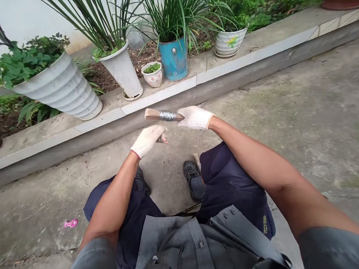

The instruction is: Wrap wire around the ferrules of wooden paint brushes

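Note:
My right hand (195, 117), in a white glove, is closed around one end of a short wooden stick (153, 114) held level in front of me. A band of silver wire (167, 116) is wound around the stick's middle. Just below it, my left hand (148, 139), also gloved, pinches a small dark object that I cannot make out, and a thin strand seems to run from it up to the wire. Both forearms are bare. I am squatting, with my knees and dark shoes (193, 179) below the hands.
A low concrete ledge (261, 45) runs diagonally ahead, carrying a blue pot (174, 60), white pots (62, 87) and green plants. Rough concrete ground stretches to the right. A small pink scrap (71, 223) lies on the ground at lower left.

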The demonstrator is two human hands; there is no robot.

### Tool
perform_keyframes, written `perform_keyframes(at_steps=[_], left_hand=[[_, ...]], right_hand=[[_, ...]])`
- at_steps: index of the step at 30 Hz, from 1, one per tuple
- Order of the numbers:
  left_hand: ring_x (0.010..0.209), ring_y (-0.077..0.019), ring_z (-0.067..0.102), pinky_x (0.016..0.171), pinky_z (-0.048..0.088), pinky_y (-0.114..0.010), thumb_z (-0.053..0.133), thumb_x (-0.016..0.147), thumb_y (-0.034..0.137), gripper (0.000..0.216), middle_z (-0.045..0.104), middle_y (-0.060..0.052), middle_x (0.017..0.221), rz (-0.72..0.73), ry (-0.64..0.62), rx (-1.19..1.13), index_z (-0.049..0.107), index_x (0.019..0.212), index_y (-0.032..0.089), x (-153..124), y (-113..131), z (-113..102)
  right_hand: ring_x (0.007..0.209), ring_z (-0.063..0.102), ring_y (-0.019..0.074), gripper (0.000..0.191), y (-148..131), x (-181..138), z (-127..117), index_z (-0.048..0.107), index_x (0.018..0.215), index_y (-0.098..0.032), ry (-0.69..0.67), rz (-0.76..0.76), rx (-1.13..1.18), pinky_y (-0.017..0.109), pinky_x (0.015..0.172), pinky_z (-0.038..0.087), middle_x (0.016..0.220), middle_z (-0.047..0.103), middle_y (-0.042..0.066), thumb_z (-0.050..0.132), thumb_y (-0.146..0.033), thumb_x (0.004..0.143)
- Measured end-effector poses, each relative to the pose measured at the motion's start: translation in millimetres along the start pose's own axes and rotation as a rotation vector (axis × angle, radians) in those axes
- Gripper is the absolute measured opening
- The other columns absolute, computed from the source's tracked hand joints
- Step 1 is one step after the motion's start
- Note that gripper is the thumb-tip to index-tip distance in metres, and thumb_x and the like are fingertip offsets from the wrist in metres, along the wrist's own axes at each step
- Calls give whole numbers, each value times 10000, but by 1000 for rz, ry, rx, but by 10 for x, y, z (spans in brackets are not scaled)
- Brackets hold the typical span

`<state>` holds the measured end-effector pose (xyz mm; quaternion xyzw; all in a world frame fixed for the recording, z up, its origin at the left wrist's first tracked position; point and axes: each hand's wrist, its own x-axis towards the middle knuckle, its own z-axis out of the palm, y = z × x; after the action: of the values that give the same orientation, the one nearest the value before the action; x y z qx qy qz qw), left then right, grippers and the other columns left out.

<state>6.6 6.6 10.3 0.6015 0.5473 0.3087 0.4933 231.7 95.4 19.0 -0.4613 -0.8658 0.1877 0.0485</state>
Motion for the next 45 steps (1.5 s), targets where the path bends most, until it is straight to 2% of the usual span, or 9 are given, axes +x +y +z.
perform_keyframes(at_steps=[6,12,16,23,30,33,37,41,45], left_hand=[[703,-154,669,747,548,-280,517,921,371,313,689,-15,735,-12,-126,171,692,1069,158,-21,14,66],[575,-170,552,588,376,-284,451,943,400,345,599,9,581,28,-106,730,707,808,211,35,27,-105],[602,-167,499,607,321,-295,476,926,356,337,612,-9,623,118,-36,891,629,664,209,54,23,-136],[696,-167,573,655,408,-253,567,884,414,294,674,-8,703,55,24,609,698,793,167,18,106,-162],[735,-166,684,770,571,-306,519,933,416,324,711,-60,809,10,-34,-5,665,1004,136,-3,5,15],[722,-150,682,775,578,-297,516,927,373,284,705,-40,792,-8,-76,57,672,1002,148,-15,-18,82],[708,-149,677,745,554,-267,484,929,362,288,702,-17,741,-27,-133,291,691,983,168,-41,22,108],[674,-151,675,675,516,-250,474,922,367,294,701,-11,727,-44,-197,402,695,948,175,-48,43,85],[634,-158,651,628,464,-253,470,898,346,291,677,3,676,-63,-72,512,707,926,179,-20,63,-14]], right_hand=[[942,690,276,318,85,59,53,730,1101,-125,139,194,-253,314,765,426,1023,746,196,576,-161,826],[985,674,329,306,-18,34,153,750,995,-55,73,62,-464,424,841,419,998,727,256,477,-89,861],[990,650,321,260,-23,71,207,754,943,-79,-8,-117,-519,425,856,383,968,729,232,521,-100,830],[716,584,166,213,97,-34,137,734,935,-183,-246,-232,-170,281,652,336,832,722,47,608,-205,764],[697,571,147,299,40,-7,16,712,982,-175,-15,-61,82,245,622,342,796,689,14,629,-394,797],[763,628,188,303,56,56,27,716,1032,-172,93,78,-30,264,646,368,887,726,78,599,-373,839],[877,694,254,279,84,85,84,728,1077,-166,74,194,-184,294,706,427,974,748,148,589,-243,847],[976,705,290,302,43,59,124,740,1090,-133,60,190,-327,342,802,464,1045,749,194,587,-135,829],[1009,693,301,274,18,44,136,758,1035,-100,18,110,-436,380,849,442,1030,742,221,548,-126,860]])
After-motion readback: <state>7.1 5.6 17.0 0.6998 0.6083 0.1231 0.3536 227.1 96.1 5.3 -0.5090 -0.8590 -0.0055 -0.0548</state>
